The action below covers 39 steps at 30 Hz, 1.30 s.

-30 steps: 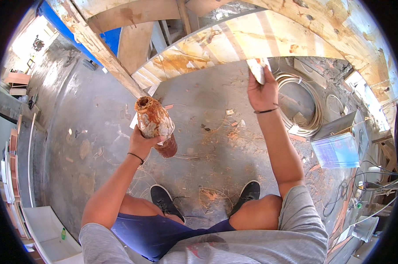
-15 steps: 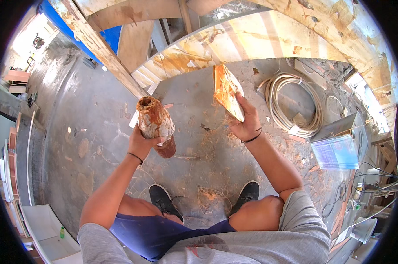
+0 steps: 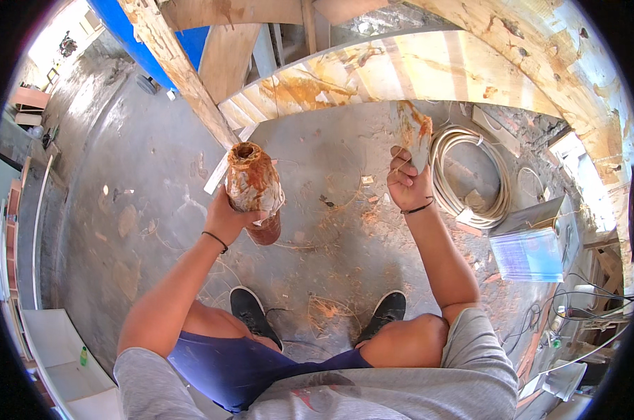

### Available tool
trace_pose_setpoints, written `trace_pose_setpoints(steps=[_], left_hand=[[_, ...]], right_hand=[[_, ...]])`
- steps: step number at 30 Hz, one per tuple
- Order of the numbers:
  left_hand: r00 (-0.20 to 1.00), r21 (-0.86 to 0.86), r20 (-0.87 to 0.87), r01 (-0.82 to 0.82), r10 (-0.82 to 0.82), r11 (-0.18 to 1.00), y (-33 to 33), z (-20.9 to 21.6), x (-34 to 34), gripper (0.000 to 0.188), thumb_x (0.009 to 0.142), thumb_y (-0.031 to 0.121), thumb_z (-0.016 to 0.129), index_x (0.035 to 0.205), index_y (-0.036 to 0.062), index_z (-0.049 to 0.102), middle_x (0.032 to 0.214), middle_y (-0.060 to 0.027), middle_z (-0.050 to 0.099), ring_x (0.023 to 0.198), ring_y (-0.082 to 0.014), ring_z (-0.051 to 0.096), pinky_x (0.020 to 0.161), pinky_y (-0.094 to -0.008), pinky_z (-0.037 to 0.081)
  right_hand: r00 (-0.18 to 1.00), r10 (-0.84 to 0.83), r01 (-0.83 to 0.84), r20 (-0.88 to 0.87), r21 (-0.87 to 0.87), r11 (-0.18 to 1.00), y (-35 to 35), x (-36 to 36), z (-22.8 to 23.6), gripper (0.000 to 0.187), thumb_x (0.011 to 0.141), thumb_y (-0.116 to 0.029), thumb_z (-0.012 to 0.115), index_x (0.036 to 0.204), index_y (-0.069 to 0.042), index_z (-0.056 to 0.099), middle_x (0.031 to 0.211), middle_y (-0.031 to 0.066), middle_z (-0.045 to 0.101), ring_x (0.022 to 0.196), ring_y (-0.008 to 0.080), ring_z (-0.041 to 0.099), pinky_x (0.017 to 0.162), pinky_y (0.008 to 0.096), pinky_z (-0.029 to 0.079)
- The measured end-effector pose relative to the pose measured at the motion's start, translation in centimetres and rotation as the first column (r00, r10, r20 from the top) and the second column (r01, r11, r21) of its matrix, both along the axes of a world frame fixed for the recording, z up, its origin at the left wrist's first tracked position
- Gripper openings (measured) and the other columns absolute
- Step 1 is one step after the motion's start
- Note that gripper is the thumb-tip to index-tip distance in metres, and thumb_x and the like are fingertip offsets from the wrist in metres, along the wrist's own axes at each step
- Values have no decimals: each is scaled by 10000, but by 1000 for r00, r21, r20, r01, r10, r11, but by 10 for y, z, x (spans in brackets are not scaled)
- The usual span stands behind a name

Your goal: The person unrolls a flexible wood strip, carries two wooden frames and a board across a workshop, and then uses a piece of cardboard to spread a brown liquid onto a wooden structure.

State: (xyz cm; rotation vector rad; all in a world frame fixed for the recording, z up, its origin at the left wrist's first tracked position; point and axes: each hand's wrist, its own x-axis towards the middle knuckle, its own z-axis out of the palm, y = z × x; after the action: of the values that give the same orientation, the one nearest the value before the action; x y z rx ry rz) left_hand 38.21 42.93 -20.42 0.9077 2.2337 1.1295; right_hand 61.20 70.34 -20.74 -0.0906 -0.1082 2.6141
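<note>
My left hand (image 3: 227,218) is wrapped round a tapered, bottle-shaped container (image 3: 255,182). Brown paste cakes its open neck and upper sides, and its lower end is reddish brown. Between the thumb and fingers of my right hand (image 3: 410,183) is a thin flat spreader plate (image 3: 416,140) smeared with orange-brown paste. It is turned nearly edge-on, so its full outline is hidden. Just beyond the plate runs a curved wooden panel (image 3: 373,73) with brown smears; whether the two touch I cannot tell.
A wooden post (image 3: 180,73) slants down at the far left. To the right lie a coiled hose (image 3: 502,178) and a bluish box-like block (image 3: 530,252). Shavings and scraps (image 3: 324,308) litter the concrete floor between my shoes. A white open tray (image 3: 68,364) stands at lower left.
My right hand has moved right with the spreader plate and turned it from its broad, paste-covered face to nearly edge-on. My left hand still grips the container, slightly further right in view.
</note>
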Motion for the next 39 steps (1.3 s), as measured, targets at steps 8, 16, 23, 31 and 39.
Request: trace_pose_setpoints(steps=[8,16,23,31,39], left_hand=[[999,-25,37,1,0,1000,3,3,5,760,529,171,816,1156,-16,430,1085,-116,564,1009,-215,544,867,-327,434],[989,63,147,17,-26,998,5,7,9,779,544,118,813,1184,-30,394,1111,-118,543,1026,-196,536,886,-317,436],[995,61,97,16,-22,998,-2,-6,1,764,544,133,814,1174,-19,409,1098,-114,550,996,-193,549,858,-310,450],[1000,-26,6,-4,4,1000,4,5,7,716,530,194,817,1127,-7,477,1055,-103,585,973,-189,563,845,-310,448],[999,-4,42,4,-4,1000,9,1,6,722,520,201,819,1124,-5,481,1040,-104,593,959,-194,569,833,-316,450]], right_hand=[[999,-12,11,41,28,1000,11,-39,18,131,849,-136,462,947,-49,471,644,-32,382,461,30,360,342,162,238],[957,281,-281,-73,15,960,-26,-80,57,234,876,-237,462,694,-110,388,580,-63,328,412,19,317,337,170,217],[975,153,-179,162,159,971,-47,-58,71,140,887,-232,428,822,-111,450,572,-74,321,401,12,290,344,171,192],[966,224,-250,130,237,939,-57,-32,64,466,899,-243,395,1342,-148,285,578,-70,327,394,22,277,340,177,209],[940,320,-340,115,274,900,-61,-12,58,460,884,-374,416,1304,-198,349,567,-64,333,408,44,286,351,189,218]])
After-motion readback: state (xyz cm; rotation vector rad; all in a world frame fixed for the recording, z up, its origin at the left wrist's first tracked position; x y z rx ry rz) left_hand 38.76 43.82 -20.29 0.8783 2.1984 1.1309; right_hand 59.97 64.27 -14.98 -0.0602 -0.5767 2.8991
